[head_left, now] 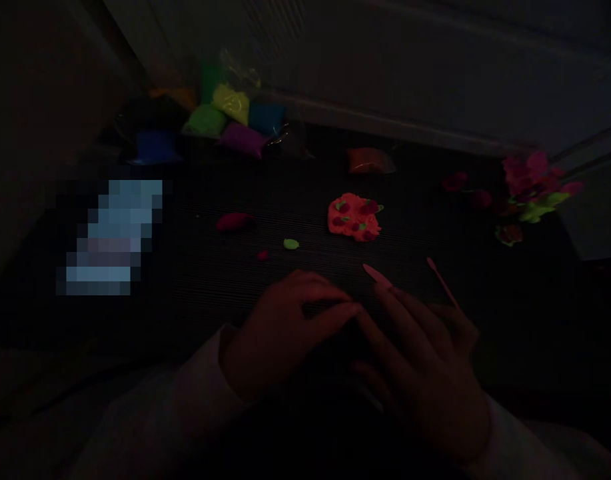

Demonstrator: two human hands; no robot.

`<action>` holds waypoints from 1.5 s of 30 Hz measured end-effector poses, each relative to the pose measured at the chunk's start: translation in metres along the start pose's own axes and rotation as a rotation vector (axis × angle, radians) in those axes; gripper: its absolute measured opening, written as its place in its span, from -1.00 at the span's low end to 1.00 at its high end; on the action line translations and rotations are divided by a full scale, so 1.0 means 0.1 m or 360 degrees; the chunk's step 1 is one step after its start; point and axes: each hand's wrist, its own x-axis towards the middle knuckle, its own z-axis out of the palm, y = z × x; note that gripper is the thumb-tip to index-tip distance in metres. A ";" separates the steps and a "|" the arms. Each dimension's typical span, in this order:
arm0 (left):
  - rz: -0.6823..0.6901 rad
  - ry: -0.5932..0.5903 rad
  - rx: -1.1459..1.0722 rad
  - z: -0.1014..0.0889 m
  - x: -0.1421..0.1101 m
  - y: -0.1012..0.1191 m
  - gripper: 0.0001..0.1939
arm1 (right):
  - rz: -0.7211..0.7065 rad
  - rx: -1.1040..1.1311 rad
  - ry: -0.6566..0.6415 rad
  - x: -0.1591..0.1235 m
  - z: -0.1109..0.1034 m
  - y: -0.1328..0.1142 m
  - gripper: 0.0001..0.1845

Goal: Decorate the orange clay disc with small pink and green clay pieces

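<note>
Dimly, the left hand (288,320) pinches beside the outspread right hand (428,367) — any contents unclear.

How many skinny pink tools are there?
2: one pointed tool at the fingertips of the right hand, and one thinner tool farther right, reaching down to that hand. More could be hidden under it.

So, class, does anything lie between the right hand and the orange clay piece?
Yes: the pink pointed tool lies on the tabletop between the right hand and the orange clay piece.
</note>
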 end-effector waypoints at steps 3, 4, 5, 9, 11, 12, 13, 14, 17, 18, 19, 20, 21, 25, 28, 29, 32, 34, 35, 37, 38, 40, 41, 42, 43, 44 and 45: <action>-0.0125 -0.0080 -0.0187 -0.01 0.02 -0.01 -0.88 | 0.0011 -0.0020 0.0021 0.01 -0.01 -0.01 -0.53; -0.0171 -0.0099 -0.0253 -0.01 0.02 -0.02 -0.88 | 0.0022 -0.0016 0.0027 0.01 -0.01 -0.01 -0.52; -0.0220 -0.0111 -0.0319 -0.01 0.02 -0.03 -0.88 | 0.0037 -0.0004 0.0030 0.02 -0.01 -0.01 -0.51; -0.0383 -0.0101 -0.0520 -0.01 0.01 -0.01 -0.87 | 0.0072 0.0102 0.0050 0.05 -0.04 0.02 -0.42; -0.0460 -0.0093 -0.0554 -0.01 0.01 0.02 -0.87 | 0.0061 0.0164 0.0085 0.06 -0.09 0.04 -0.37; -0.0491 -0.0086 -0.0549 -0.02 0.02 0.04 -0.87 | 0.0071 0.0205 0.0105 0.06 -0.11 0.05 -0.36; -0.0502 -0.0076 -0.0528 -0.03 0.02 0.05 -0.87 | 0.0102 0.0251 0.0127 0.06 -0.14 0.07 -0.37; -0.0487 -0.0050 -0.0492 -0.04 0.03 0.06 -0.88 | 0.0159 0.0301 0.0150 0.07 -0.16 0.10 -0.39; -0.0360 0.0041 -0.0296 -0.10 0.10 0.07 -0.88 | 0.0390 0.0444 0.0240 0.13 -0.20 0.24 -0.50; -0.0301 0.0073 -0.0213 -0.12 0.15 0.07 -0.87 | 0.0448 0.0494 0.0266 0.18 -0.20 0.30 -0.55; -0.0243 0.0105 -0.0127 -0.14 0.20 0.07 -0.87 | 0.0483 0.0545 0.0287 0.24 -0.19 0.37 -0.60; -0.0187 0.0133 -0.0046 -0.16 0.26 0.07 -0.86 | 0.0495 0.0602 0.0288 0.31 -0.17 0.45 -0.64; -0.0137 0.0150 0.0026 -0.17 0.32 0.08 -0.85 | 0.0495 0.0648 0.0287 0.39 -0.14 0.52 -0.69; -0.0039 0.0156 0.0194 -0.14 0.59 0.08 -0.82 | 0.0342 0.0694 0.0183 0.68 0.01 0.74 -0.79; 0.0027 0.0121 0.0271 -0.06 0.71 0.06 -0.82 | 0.0252 0.0728 0.0092 0.77 0.10 0.77 -0.78; 0.0042 0.0119 0.0300 -0.03 0.73 0.05 -0.82 | 0.0237 0.0721 0.0080 0.78 0.12 0.77 -0.78; 0.0050 0.0130 0.0377 0.02 0.75 0.03 -0.83 | 0.0220 0.0662 0.0097 0.75 0.18 0.76 -0.79; 0.0040 0.0140 0.0403 0.03 0.76 0.02 -0.82 | 0.0222 0.0631 0.0110 0.74 0.22 0.77 -0.80; 0.0030 0.0143 0.0407 0.04 0.76 0.02 -0.82 | 0.0227 0.0620 0.0108 0.73 0.23 0.77 -0.80; 0.0002 0.0146 0.0405 0.04 0.77 0.02 -0.81 | 0.0229 0.0595 0.0100 0.73 0.25 0.78 -0.81; -0.0012 0.0142 0.0401 0.04 0.77 0.02 -0.80 | 0.0219 0.0582 0.0095 0.74 0.26 0.79 -0.82; -0.0041 0.0123 0.0397 0.04 0.76 0.02 -0.79 | 0.0192 0.0568 0.0085 0.74 0.27 0.79 -0.83; -0.0056 0.0111 0.0399 0.04 0.76 0.02 -0.79 | 0.0178 0.0566 0.0084 0.74 0.27 0.78 -0.84; -0.0069 0.0102 0.0405 0.04 0.76 0.02 -0.79 | 0.0170 0.0566 0.0089 0.74 0.28 0.78 -0.84; -0.0083 0.0097 0.0414 0.04 0.76 0.02 -0.79 | 0.0168 0.0569 0.0093 0.74 0.28 0.77 -0.84; -0.0095 0.0097 0.0424 0.04 0.76 0.02 -0.79 | 0.0172 0.0573 0.0100 0.74 0.28 0.77 -0.84; -0.0107 0.0105 0.0431 0.04 0.76 0.02 -0.79 | 0.0179 0.0578 0.0105 0.74 0.29 0.76 -0.84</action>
